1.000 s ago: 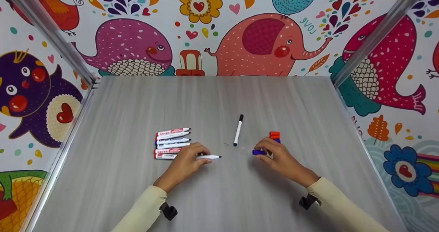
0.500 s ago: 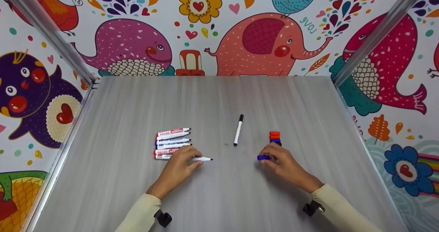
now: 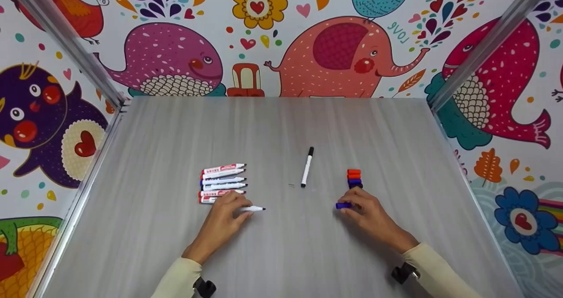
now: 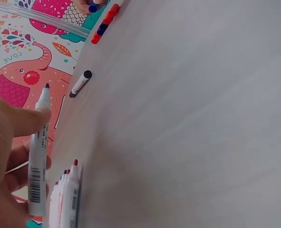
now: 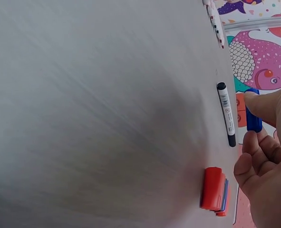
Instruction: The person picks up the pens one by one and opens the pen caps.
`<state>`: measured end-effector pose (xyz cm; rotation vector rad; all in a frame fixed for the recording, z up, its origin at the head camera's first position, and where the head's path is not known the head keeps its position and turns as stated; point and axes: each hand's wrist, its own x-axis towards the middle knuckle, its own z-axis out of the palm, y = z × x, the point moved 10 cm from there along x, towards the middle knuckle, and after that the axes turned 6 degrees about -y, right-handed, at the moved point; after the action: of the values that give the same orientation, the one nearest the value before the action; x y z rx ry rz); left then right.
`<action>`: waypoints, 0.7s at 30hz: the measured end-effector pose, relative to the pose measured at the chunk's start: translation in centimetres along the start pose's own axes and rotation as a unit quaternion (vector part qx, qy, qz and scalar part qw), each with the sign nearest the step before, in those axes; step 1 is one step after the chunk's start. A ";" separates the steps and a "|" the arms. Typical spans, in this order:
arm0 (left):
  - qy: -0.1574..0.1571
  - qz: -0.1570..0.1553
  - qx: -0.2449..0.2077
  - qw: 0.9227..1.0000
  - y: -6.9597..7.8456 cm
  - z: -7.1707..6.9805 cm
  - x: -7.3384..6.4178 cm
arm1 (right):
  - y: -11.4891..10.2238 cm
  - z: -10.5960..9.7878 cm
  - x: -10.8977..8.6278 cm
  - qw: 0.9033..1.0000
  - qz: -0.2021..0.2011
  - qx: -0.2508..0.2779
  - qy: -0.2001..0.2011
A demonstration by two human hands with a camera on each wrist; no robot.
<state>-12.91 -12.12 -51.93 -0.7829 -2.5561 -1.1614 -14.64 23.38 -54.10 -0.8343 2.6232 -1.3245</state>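
Observation:
My left hand (image 3: 220, 221) grips an uncapped white marker (image 4: 38, 161) whose dark tip points right, toward the other hand. A barcode shows on its barrel in the left wrist view. Between thumb and fingers, my right hand (image 3: 374, 216) pinches a blue marker cap (image 5: 254, 118). Just beyond that hand, a row of loose caps (image 3: 354, 174), in red, blue and black, lies on the table. Several uncapped markers (image 3: 223, 181) lie side by side beyond the left hand, which partly covers the nearest one.
A capped black marker (image 3: 307, 168) lies by itself on the wood-grain table (image 3: 272, 254), between the uncapped markers and the caps. Small dark pen marks (image 3: 291, 185) show beside it. Cartoon-printed walls (image 3: 330, 56) and metal posts (image 3: 488, 47) border the table.
My hands have drawn apart. The left has moved left and nearer to me with the marker, the right slightly right and nearer with the blue cap.

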 end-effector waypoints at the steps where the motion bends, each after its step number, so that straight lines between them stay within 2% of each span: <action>1: 0.000 -0.002 0.005 1.000 -0.1 0.0 -0.1 | 0.1 0.0 -0.1 1.000 0.000 -0.001 0.002; 7: 0.004 -0.025 0.011 1.000 -1.0 -0.2 -1.0 | 0.4 -0.2 -0.5 1.000 -0.012 -0.012 0.015; 21: 0.027 -0.035 0.045 0.998 -2.2 -0.8 -2.4 | 1.8 -0.8 -1.9 0.999 0.001 -0.024 0.041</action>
<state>-12.17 -14.79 -53.75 -0.6385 -2.5896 -1.0636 -14.02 25.78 -55.31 -0.8009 2.7288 -1.3272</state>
